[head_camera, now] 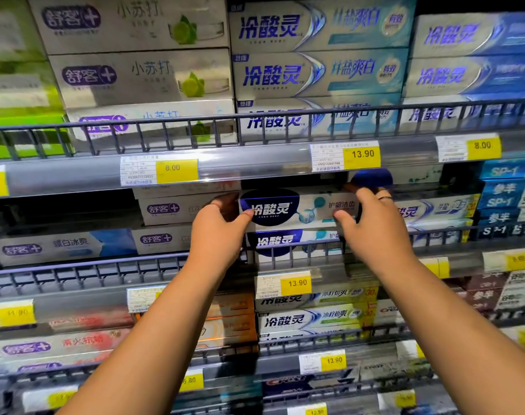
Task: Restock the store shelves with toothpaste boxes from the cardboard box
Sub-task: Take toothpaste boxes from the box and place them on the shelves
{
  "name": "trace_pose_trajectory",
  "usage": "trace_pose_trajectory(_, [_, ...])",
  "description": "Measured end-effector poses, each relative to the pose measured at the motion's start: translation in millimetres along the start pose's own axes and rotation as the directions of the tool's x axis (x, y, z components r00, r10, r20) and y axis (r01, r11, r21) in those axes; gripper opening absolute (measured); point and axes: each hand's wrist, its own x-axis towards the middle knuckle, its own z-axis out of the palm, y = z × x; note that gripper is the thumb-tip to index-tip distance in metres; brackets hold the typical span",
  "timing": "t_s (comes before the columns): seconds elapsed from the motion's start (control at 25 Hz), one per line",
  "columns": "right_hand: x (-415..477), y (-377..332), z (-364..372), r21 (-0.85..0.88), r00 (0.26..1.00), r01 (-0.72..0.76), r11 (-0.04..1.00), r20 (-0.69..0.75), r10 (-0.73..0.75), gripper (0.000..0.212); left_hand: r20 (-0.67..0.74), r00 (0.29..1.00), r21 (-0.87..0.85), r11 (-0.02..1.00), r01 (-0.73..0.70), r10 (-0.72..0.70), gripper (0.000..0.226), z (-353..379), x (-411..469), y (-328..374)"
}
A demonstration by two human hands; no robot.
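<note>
A white toothpaste box with a dark blue logo patch (297, 208) lies lengthwise on the middle shelf, on top of a matching box (285, 239). My left hand (218, 230) grips its left end, thumb on the front face. My right hand (372, 226), a ring on one finger, holds its right end. Another box of the same kind (372, 176) shows partly above and behind, under the upper shelf's rail. The cardboard box is not in view.
The middle shelf's wire front fence (111, 269) runs just below my hands. White and purple boxes (165, 209) sit left of the held box, blue and white ones (435, 209) right. The price rail (255, 163) of the shelf above hangs close over the box. Lower shelves hold more boxes.
</note>
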Motion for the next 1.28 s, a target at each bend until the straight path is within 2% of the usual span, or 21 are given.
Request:
trace_pose_trajectory(0.24, [-0.3,-0.1,5.9,-0.024,1.000,-0.018,1.000,-0.012,0.018,0.033,0.017,1.000,0.067,0.998,0.016,-0.017,0.035,-1.1,3.6,-4.9])
trace_pose_trajectory(0.32, [-1.0,0.9,5.6,-0.017,1.000,-0.011,1.000,-0.024,0.010,0.037,0.015,1.000,0.101,0.995,0.017,-0.018,0.045,-3.2,1.8,-4.0])
trace_pose_trajectory(0.4, [-3.9,4.4,2.6,0.019,0.998,0.009,1.000,-0.054,-0.008,0.050,-0.048,0.996,0.190,0.980,-0.063,0.074,0.053,-5.6,-3.8,3.2])
trace_pose_trajectory(0.44, [-6.2,7.4,0.4,0.054,0.998,0.011,0.998,-0.068,-0.007,0.057,-0.076,0.984,0.196,0.970,-0.146,0.163,0.048,-5.5,-10.4,9.3])
trace_pose_trajectory(0.52, [-12.2,15.0,-5.9,0.140,0.996,0.014,0.990,-0.094,0.000,0.063,-0.065,0.953,0.080,0.953,-0.292,0.297,0.036,0.1,-30.1,25.8])
trace_pose_trajectory(0.6, [-20.1,24.1,-13.5,0.208,0.993,0.020,0.978,-0.116,0.004,0.060,0.035,0.960,-0.098,0.957,-0.273,0.278,0.031,15.5,-50.8,37.7])
trace_pose_trajectory(0.68, [-30.9,35.3,-20.7,0.256,0.991,0.015,0.967,-0.136,0.021,0.056,0.193,0.947,-0.219,0.952,-0.213,0.256,0.032,39.5,-67.0,40.6])
trace_pose_trajectory(0.88, [-71.2,86.7,-41.1,0.304,0.977,-0.123,0.945,-0.130,0.169,0.056,0.530,0.805,-0.346,0.935,-0.082,0.267,0.042,110.9,-101.4,39.4])
trace_pose_trajectory(1.04, [-118.3,143.4,-43.9,0.394,0.941,-0.250,0.885,-0.115,0.317,0.060,0.681,0.675,-0.392,0.920,0.006,0.286,0.047,167.4,-137.0,23.9])
trace_pose_trajectory(1.12, [-146.7,174.0,-40.5,0.440,0.904,-0.338,0.832,-0.095,0.417,0.060,0.763,0.589,-0.344,0.939,0.021,0.266,0.049,198.6,-159.7,14.8])
trace_pose_trajectory(1.2, [-178.7,204.6,-33.1,0.419,0.862,-0.410,0.810,-0.112,0.494,0.061,0.816,0.503,-0.316,0.949,-0.027,0.286,0.037,228.3,-182.8,-3.7])
trace_pose_trajectory(1.28, [-209.2,226.7,-24.7,0.370,0.818,-0.486,0.792,-0.126,0.561,0.061,0.831,0.475,-0.315,0.949,-0.028,0.290,0.029,252.9,-204.4,-21.7])
